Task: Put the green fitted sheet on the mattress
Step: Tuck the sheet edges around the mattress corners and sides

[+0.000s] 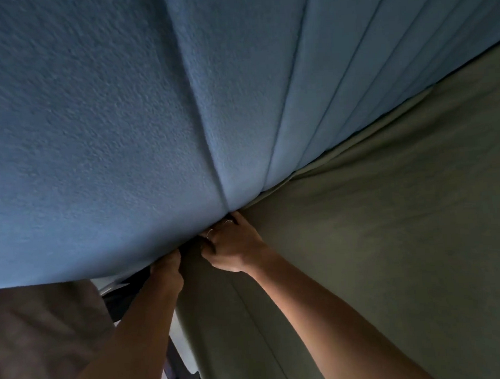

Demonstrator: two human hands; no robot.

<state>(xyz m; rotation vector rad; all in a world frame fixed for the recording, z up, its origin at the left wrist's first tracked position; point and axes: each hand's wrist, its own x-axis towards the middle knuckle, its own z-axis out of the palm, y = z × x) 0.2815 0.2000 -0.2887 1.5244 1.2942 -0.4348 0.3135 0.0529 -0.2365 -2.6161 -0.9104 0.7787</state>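
Green sheet (377,240) covers mattress, fills frame 3 to 6 o'clock, edge runs diagonally center to 2 o'clock along blue headboard (93,140). L hand (167,267) & R hand (232,249) side by side at corner, fingers curled, gripping sheet fabric near center.

Dim room, blue padded headboard (92,125)
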